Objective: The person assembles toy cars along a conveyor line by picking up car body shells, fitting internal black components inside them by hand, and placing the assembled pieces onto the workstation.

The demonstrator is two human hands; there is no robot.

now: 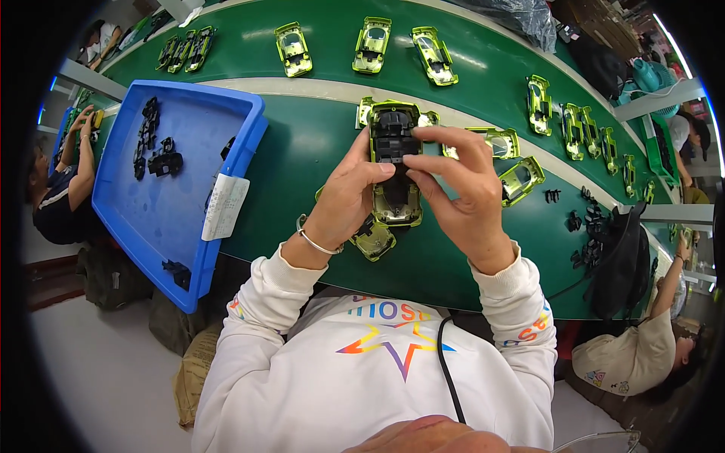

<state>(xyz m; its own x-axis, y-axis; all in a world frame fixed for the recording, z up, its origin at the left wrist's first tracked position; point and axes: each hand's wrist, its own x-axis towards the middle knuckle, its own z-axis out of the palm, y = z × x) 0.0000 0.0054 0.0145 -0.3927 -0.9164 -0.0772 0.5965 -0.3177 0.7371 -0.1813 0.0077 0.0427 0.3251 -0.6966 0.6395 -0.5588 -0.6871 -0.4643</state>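
Upside down in front of my chest, a shiny yellow-green toy car body (397, 214) shows its hollow inside. A black plastic interior part (393, 128) sits in its far half. My left hand (343, 192) grips the body along its left side, thumb laid over the edge beside the black part. From the right, my right hand (462, 177) has its fingertips closed at the near end and right edge of that part. Whether it also grips the shell is hard to tell. Other yellow-green car bodies (523, 181) lie around and partly beneath the held one.
At the left, a blue tray (260, 113) holds several black parts. Loose black parts (593, 226) lie at the right near a black bag (623, 260). More car bodies (372, 45) sit on the green belt beyond a pale rail. Other people work at both sides.
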